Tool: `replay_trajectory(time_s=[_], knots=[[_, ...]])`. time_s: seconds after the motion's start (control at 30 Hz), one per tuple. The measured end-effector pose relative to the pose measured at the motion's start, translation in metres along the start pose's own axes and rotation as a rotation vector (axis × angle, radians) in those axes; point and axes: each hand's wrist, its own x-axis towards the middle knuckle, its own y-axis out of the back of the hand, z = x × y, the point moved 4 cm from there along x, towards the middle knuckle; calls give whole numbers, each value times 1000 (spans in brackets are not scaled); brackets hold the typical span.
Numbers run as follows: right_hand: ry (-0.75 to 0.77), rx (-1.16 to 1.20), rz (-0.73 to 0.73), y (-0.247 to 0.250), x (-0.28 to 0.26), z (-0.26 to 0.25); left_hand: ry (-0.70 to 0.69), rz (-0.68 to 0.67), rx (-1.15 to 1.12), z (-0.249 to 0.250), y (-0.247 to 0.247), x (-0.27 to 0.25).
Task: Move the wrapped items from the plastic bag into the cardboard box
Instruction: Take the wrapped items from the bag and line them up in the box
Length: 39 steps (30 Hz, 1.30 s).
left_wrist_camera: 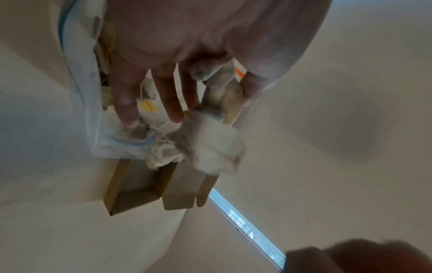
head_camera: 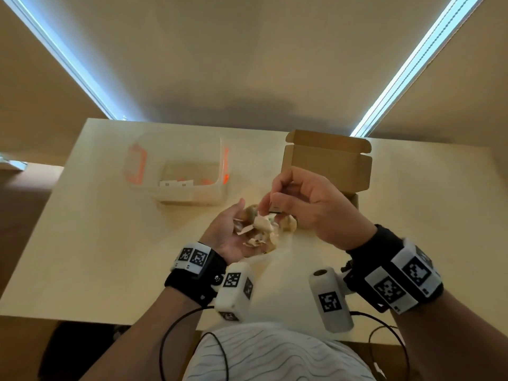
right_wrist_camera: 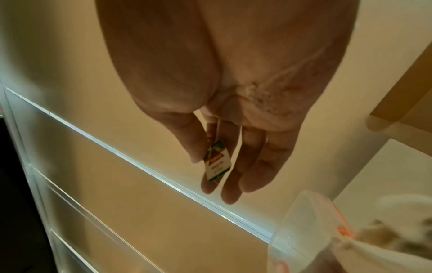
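step: lifting one out | left hand [head_camera: 231, 235] cradles wrapped items [head_camera: 261, 229] over plastic bag [left_wrist_camera: 77, 92] | right hand [head_camera: 308, 204] pinches small packet [right_wrist_camera: 216, 162] | next: carry right-far into open cardboard box [head_camera: 327, 163]

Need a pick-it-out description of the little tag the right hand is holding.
Start at the open cardboard box on the table's far right, then drop to the right hand raised in front of it. Pinched between thumb and fingers is a small rectangular paper tag. It is flat, printed in green and red on white, unlike the crumpled beige wrapped items in the left hand.
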Motion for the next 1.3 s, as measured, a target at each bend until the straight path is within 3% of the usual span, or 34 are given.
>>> replay_trajectory(time_s=[0.17,0.33,0.43,0.57,0.63,0.8,0.93,1.03,1.17,1.3], knots=[[29,-8,-22,5,3,-15,-54,-20,103,-1,8,4],[64,13,-40,2,6,-26,-185,150,246,5,15,7],[75,5,-36,6,6,-29,-356,245,551,11,17,10],[83,-187,148,41,0,-22,-554,342,1096,17,11,17],[52,-229,216,59,-6,-10,-594,375,1173,18,13,22],[-102,-39,290,73,-20,27,-684,418,1298,28,8,27],[-134,-42,375,80,-24,42,-764,452,1335,47,-1,26],[-145,-54,410,84,-24,48,-770,425,1418,56,-13,24],[-152,4,368,77,-21,53,-709,269,1513,35,-30,38],[-152,55,355,69,-16,56,-571,202,1848,-6,-22,66]])
